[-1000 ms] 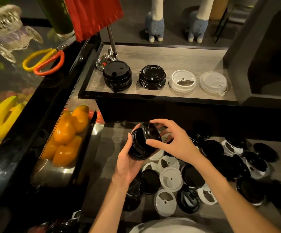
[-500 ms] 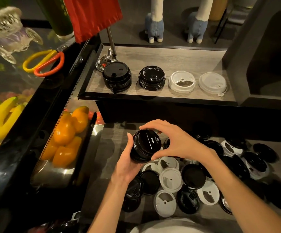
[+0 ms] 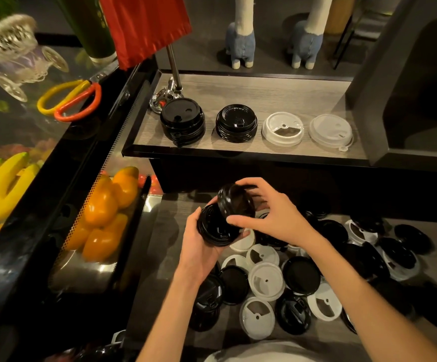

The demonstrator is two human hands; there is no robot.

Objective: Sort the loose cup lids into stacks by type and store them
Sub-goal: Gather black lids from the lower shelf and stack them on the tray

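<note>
My left hand (image 3: 199, 246) cups a short stack of black lids (image 3: 213, 227) above the lower counter. My right hand (image 3: 272, 214) pinches a single black lid (image 3: 234, 202), tilted on edge against the top of that stack. Below my hands lies a loose pile of black and white lids (image 3: 277, 286) on the lower counter. On the raised shelf (image 3: 238, 87) stand sorted stacks: a tall black stack (image 3: 182, 121), a second black stack (image 3: 237, 122), a white open-slot stack (image 3: 282, 128) and a white domed stack (image 3: 331, 130).
A tray of orange peppers (image 3: 105, 215) sits left of the lower counter. Bananas (image 3: 3, 184) and orange-yellow scissors (image 3: 68, 100) lie on the glass counter at left. A flag pole base (image 3: 165, 95) stands at the shelf's left end. A dark box (image 3: 415, 82) bounds the shelf's right.
Half a second ago the black lid lay flat on the stack in my left hand. My right hand has tipped it up on edge, away from the stack.
</note>
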